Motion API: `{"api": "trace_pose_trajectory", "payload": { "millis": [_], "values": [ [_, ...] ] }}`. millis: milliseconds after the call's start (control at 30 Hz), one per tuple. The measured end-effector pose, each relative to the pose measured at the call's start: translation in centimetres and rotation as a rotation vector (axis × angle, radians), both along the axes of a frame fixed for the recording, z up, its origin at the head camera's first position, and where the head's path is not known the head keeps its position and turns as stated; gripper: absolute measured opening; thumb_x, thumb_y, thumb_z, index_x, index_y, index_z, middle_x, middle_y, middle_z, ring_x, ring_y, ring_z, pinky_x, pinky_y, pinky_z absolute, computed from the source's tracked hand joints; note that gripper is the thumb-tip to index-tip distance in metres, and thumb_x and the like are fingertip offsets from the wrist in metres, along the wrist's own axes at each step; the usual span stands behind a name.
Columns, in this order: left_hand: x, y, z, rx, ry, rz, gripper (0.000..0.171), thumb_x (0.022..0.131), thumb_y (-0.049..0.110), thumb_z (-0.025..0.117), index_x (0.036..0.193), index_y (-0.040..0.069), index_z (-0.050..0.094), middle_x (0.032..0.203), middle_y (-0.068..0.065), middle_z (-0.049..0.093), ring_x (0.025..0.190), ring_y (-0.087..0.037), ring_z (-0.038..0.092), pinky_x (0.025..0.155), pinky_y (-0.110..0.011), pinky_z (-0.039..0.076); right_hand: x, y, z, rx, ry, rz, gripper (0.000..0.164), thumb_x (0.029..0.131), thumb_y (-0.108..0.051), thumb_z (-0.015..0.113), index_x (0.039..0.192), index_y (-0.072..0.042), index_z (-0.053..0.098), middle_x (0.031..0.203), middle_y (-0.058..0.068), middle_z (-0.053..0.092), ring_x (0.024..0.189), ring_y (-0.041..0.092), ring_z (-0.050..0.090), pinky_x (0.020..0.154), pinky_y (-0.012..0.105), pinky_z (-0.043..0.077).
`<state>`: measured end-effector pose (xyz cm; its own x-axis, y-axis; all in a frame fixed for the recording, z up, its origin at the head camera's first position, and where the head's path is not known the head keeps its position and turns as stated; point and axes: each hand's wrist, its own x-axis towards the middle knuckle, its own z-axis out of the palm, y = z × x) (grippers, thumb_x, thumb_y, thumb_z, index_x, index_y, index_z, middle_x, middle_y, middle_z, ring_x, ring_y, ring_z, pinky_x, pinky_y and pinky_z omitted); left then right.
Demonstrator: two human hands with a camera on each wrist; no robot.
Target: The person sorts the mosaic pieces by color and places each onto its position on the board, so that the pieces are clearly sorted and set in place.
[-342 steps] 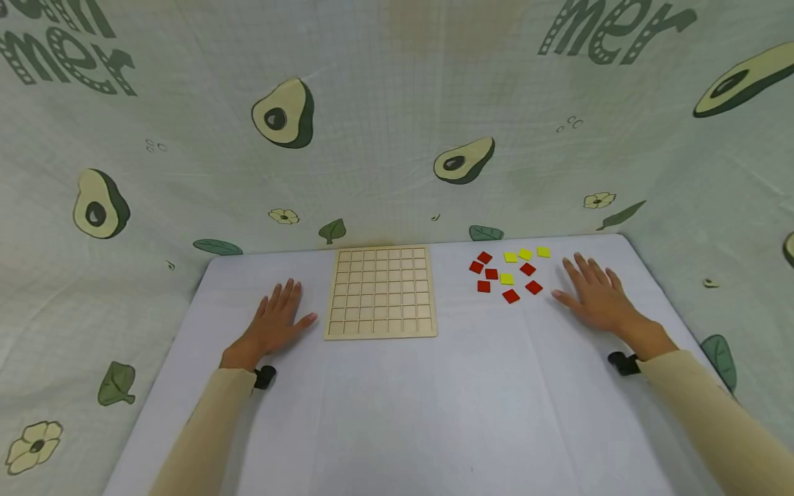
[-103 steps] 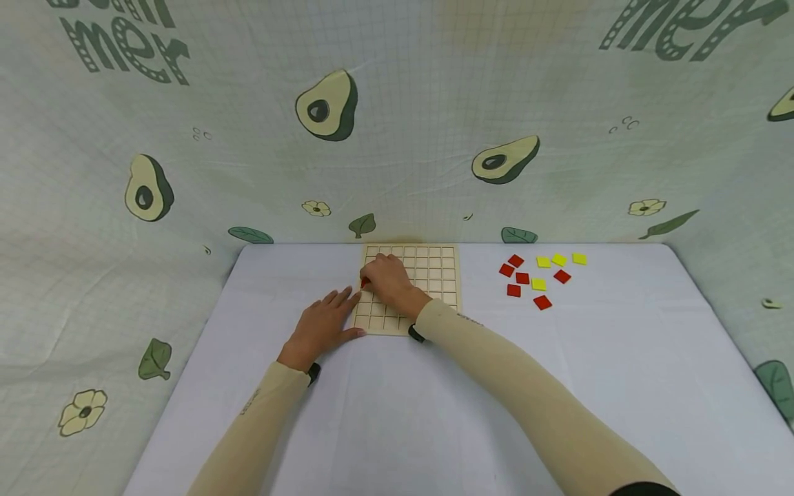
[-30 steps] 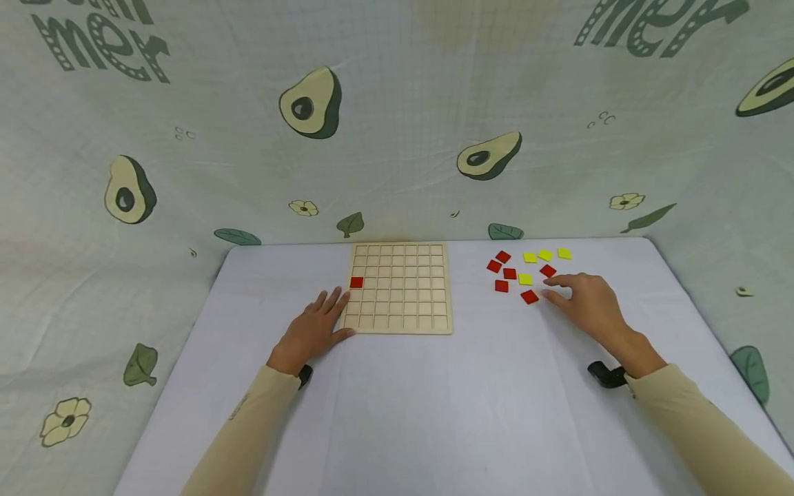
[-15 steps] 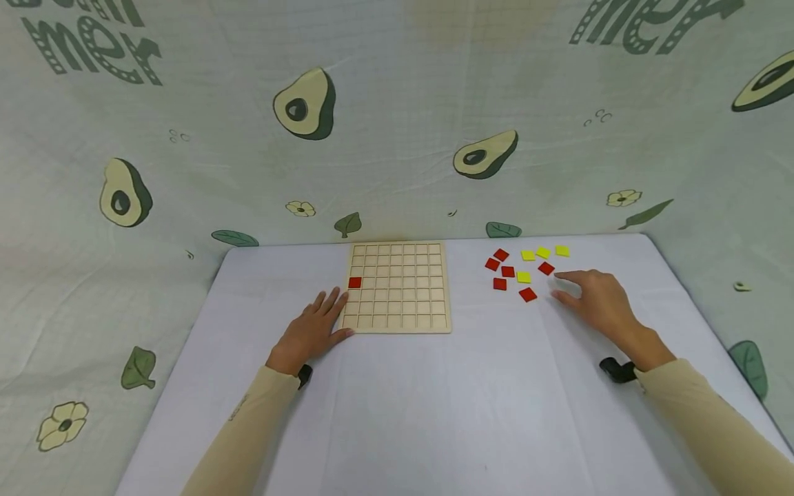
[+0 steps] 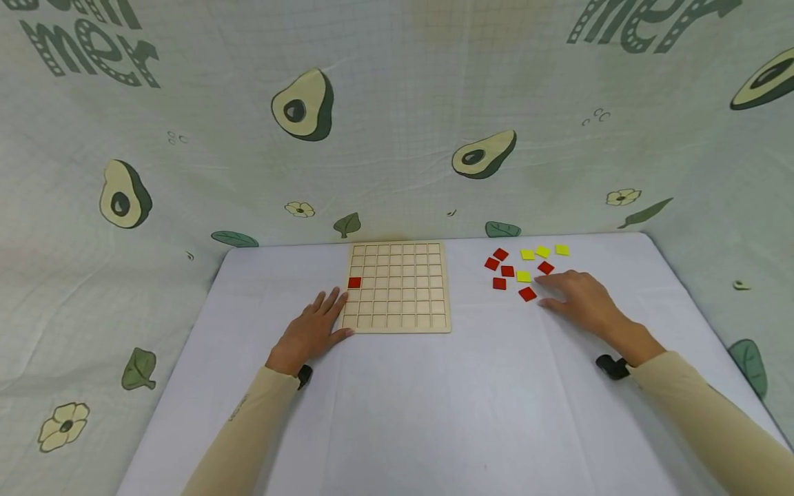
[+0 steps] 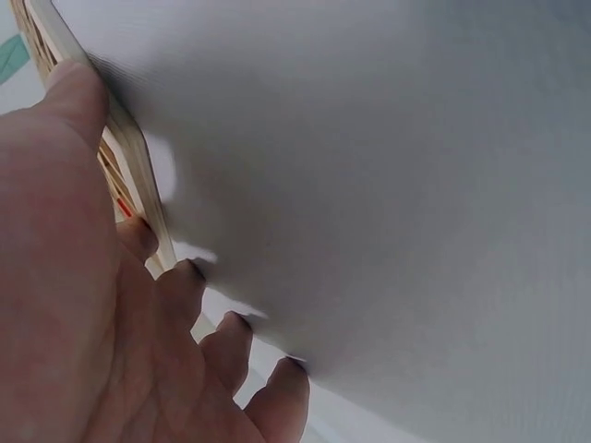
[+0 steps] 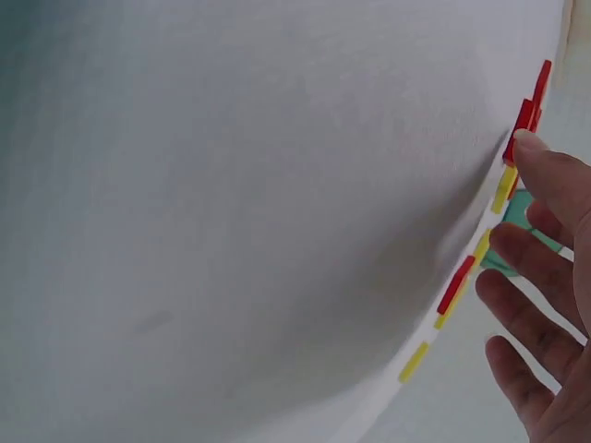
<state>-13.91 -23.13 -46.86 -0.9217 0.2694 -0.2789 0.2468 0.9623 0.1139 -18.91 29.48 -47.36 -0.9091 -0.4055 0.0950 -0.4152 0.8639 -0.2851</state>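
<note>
A square wooden grid board (image 5: 395,295) lies on the table, left of the loose tiles. One red square tile (image 5: 354,282) sits in a cell of its leftmost column, about halfway up. My left hand (image 5: 310,331) rests with spread fingers at the board's lower left edge; thumb and fingertips touch it. My right hand (image 5: 583,303) hovers beside the loose tiles, thumb and index finger apart, holding nothing. Nearest to its fingertips are a red tile (image 5: 527,294), a yellow tile (image 5: 524,276) and another red tile (image 5: 546,267). The right wrist view shows tiles edge-on past the fingers.
Several more red tiles (image 5: 507,271) lie left of the right hand, and yellow tiles (image 5: 542,252) lie near the table's back edge. Behind the white-covered table (image 5: 397,413) hangs a cloth (image 5: 384,138) printed with avocados.
Earlier my right hand put a red tile into the board's left column, then returned to the loose tiles; just now it shifted slightly left. My left hand moved to the board's edge and stays there.
</note>
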Motion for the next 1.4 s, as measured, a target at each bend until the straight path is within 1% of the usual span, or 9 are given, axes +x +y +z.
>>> {"api": "trace_pose_trajectory", "payload": {
  "millis": [267,400,533,700,867,1033,1200,1300,1400],
  "values": [
    [0.0,-0.1,-0.1,0.003,0.006,-0.002,0.081,0.108,0.045,0.06,0.168,0.006,0.024,0.175,-0.019,0.019,0.16,-0.046,0.02,0.126,-0.06,0.028,-0.3,-1.1,0.1,0.0,-0.001,0.093,0.045,0.089,-0.007,0.086,0.131,0.001,0.072,0.124,0.019,0.076,0.114,0.041,0.069,0.099,0.061,0.055],
    [-0.1,-0.1,-0.1,0.004,0.004,-0.003,0.081,0.107,0.045,0.06,0.169,0.006,0.024,0.175,-0.019,0.019,0.16,-0.046,0.019,0.126,-0.06,0.028,-0.5,-1.4,0.2,-0.005,0.023,0.129,0.044,0.087,-0.005,0.087,0.129,0.001,0.074,0.123,0.018,0.076,0.116,0.041,0.07,0.1,0.061,0.054],
    [-0.1,-0.1,-0.1,-0.004,-0.002,-0.002,0.082,0.107,0.046,0.06,0.169,0.006,0.023,0.176,-0.019,0.019,0.16,-0.046,0.019,0.125,-0.06,0.029,-0.7,-1.7,0.1,-0.016,0.059,0.149,0.043,0.084,-0.003,0.088,0.125,0.0,0.076,0.12,0.016,0.077,0.115,0.04,0.071,0.099,0.06,0.056],
    [-0.1,-0.1,-0.1,-0.01,-0.009,0.005,0.083,0.107,0.046,0.06,0.169,0.007,0.022,0.176,-0.018,0.018,0.16,-0.045,0.02,0.125,-0.061,0.03,-1.1,-1.9,0.0,-0.019,0.04,0.179,0.041,0.085,-0.001,0.087,0.124,-0.002,0.077,0.118,0.013,0.079,0.111,0.038,0.072,0.096,0.057,0.058],
    [-0.1,-0.1,-0.1,-0.007,-0.004,0.007,0.083,0.107,0.046,0.06,0.169,0.007,0.022,0.176,-0.018,0.018,0.16,-0.045,0.02,0.124,-0.061,0.031,-1.2,-2.0,-0.1,0.011,0.031,0.198,0.039,0.085,-0.001,0.087,0.123,-0.002,0.078,0.116,0.012,0.079,0.108,0.037,0.072,0.095,0.056,0.058],
    [-0.2,-0.1,-0.1,0.004,-0.001,0.0,0.082,0.107,0.045,0.06,0.169,0.006,0.023,0.176,-0.019,0.018,0.16,-0.046,0.02,0.124,-0.061,0.03,-0.9,-1.9,0.1,0.051,0.045,0.193,0.036,0.086,-0.003,0.087,0.121,-0.002,0.079,0.109,0.012,0.081,0.102,0.036,0.073,0.09,0.054,0.06],
    [-0.3,-0.1,-0.1,0.0,-0.007,0.0,0.083,0.107,0.046,0.06,0.169,0.006,0.022,0.176,-0.018,0.017,0.16,-0.045,0.018,0.125,-0.06,0.029,-0.9,-2.0,-0.1,0.07,0.084,0.206,0.033,0.085,-0.005,0.088,0.116,-0.003,0.081,0.1,0.01,0.081,0.094,0.031,0.072,0.084,0.049,0.061],
    [-0.2,-0.1,-0.2,-0.003,-0.013,0.004,0.083,0.107,0.046,0.06,0.169,0.007,0.022,0.176,-0.017,0.016,0.161,-0.045,0.018,0.125,-0.06,0.029,-1.0,-2.0,-0.2,0.087,0.132,0.242,0.031,0.083,-0.006,0.089,0.113,-0.003,0.082,0.096,0.008,0.081,0.094,0.03,0.072,0.084,0.049,0.061],
    [-0.2,-0.1,-0.2,-0.003,-0.015,0.006,0.083,0.107,0.046,0.06,0.169,0.007,0.022,0.177,-0.017,0.016,0.161,-0.045,0.017,0.126,-0.06,0.029,-0.9,-1.9,-0.2,0.103,0.176,0.28,0.03,0.082,-0.006,0.089,0.112,-0.003,0.083,0.096,0.009,0.08,0.097,0.031,0.071,0.087,0.05,0.06]
  ]
}}
